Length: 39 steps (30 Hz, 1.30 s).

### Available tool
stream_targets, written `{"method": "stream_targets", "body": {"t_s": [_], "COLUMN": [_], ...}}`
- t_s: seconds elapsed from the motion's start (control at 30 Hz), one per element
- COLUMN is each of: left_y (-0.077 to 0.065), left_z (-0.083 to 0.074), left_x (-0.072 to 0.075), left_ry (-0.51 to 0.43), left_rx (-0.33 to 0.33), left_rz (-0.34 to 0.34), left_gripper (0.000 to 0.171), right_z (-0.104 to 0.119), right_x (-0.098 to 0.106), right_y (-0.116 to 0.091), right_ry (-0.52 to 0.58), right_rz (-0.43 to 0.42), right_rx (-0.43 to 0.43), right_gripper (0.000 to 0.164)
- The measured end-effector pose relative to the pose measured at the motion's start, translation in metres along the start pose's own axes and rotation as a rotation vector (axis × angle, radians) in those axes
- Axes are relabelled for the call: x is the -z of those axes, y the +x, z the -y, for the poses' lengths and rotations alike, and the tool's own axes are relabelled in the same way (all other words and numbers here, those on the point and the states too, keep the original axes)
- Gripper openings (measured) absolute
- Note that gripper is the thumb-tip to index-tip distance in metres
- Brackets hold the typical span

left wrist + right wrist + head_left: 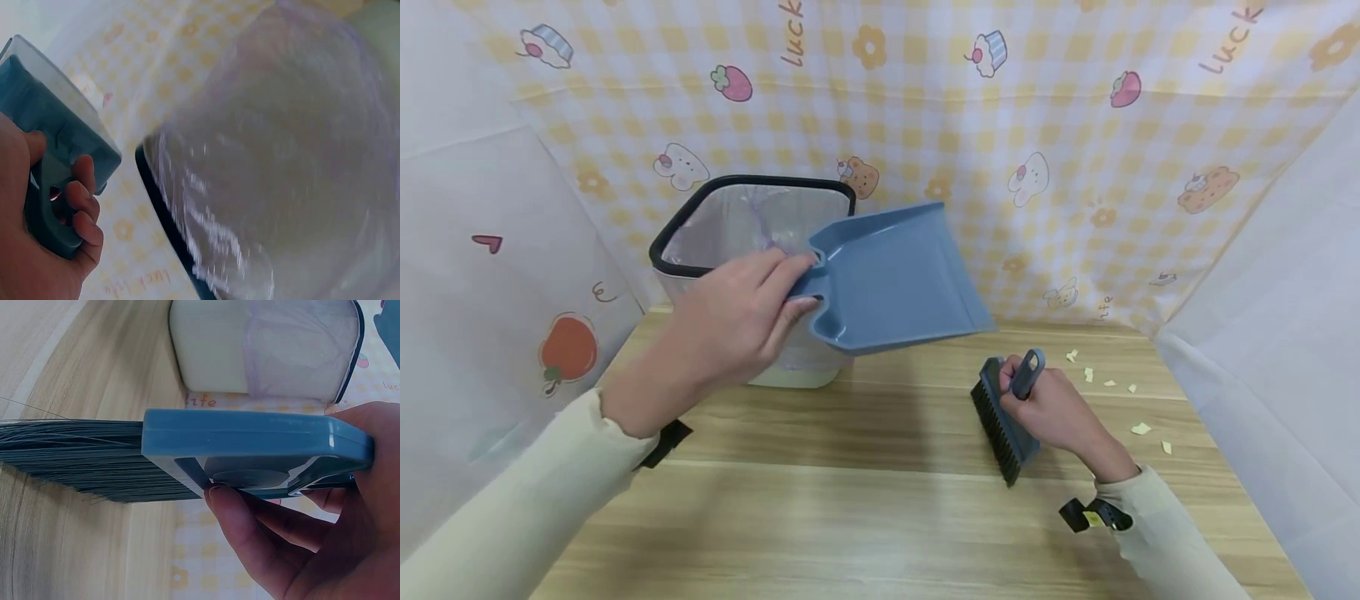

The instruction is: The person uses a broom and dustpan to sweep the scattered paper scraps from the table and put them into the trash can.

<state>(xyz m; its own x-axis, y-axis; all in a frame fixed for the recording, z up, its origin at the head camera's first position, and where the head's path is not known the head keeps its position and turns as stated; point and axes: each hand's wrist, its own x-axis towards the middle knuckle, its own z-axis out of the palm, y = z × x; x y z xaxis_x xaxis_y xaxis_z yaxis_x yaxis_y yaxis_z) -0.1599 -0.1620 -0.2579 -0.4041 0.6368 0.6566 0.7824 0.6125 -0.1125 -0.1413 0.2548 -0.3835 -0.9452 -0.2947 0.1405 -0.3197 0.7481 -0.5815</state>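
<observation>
My left hand (737, 312) grips the short handle of a blue dustpan (898, 283), raised above the table beside the trash bin. The pan's wide lip points right, and no scraps show on its face. In the left wrist view, fingers curl round the dustpan's handle (47, 206). My right hand (1052, 408) holds a blue hand brush (1011, 417) by its handle, dark bristles (996, 433) facing left. The right wrist view has the brush head (250, 434) side on, with the thumb and fingers around its handle end.
A bin with a black rim (681, 225) and a clear plastic liner (281, 156) stands at the back left. Several pale yellow scraps (1141, 429) lie on the wooden table (850, 517) right of the brush. A checked cloth (925, 125) hangs behind, with white side walls.
</observation>
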Motion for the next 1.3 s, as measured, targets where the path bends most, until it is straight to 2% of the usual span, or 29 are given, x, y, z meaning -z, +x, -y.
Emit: {"method": "stream_targets", "body": {"t_s": [0.1,0.3,0.47,0.57,0.87,1.0,1.3], "left_y": [-0.002,-0.009,-0.016,-0.022,-0.046,-0.055,-0.072], "left_z": [-0.007,-0.018,-0.026,-0.030,-0.034,-0.037,-0.037], "left_x": [-0.009,-0.029,-0.048,-0.060,-0.102,-0.115,-0.138], "left_ry": [-0.023,-0.083,-0.105,-0.118,-0.147,-0.160,-0.236], "left_rx": [-0.014,-0.015,-0.009,-0.007,-0.046,-0.033,0.036], "left_rz": [0.021,0.102,0.207,0.248,0.272,0.310,0.470], "left_gripper": [0.061,0.061,0.041,0.040,0.040,0.037,0.031], "right_z": [0.000,-0.002,-0.003,-0.003,-0.003,-0.002,-0.002], "right_x": [0.000,-0.001,-0.002,-0.003,-0.003,-0.003,-0.003], "right_y": [0.000,0.000,-0.001,-0.001,-0.001,-0.001,0.000], "right_ry": [-0.002,-0.002,-0.018,-0.014,0.013,0.014,0.005], "right_rz": [0.000,0.005,-0.007,-0.012,-0.014,-0.012,-0.018], "right_rx": [-0.002,0.005,0.009,0.016,0.018,0.008,0.008], "right_gripper": [0.009,0.010,0.012,0.016,0.015,0.015,0.015]}}
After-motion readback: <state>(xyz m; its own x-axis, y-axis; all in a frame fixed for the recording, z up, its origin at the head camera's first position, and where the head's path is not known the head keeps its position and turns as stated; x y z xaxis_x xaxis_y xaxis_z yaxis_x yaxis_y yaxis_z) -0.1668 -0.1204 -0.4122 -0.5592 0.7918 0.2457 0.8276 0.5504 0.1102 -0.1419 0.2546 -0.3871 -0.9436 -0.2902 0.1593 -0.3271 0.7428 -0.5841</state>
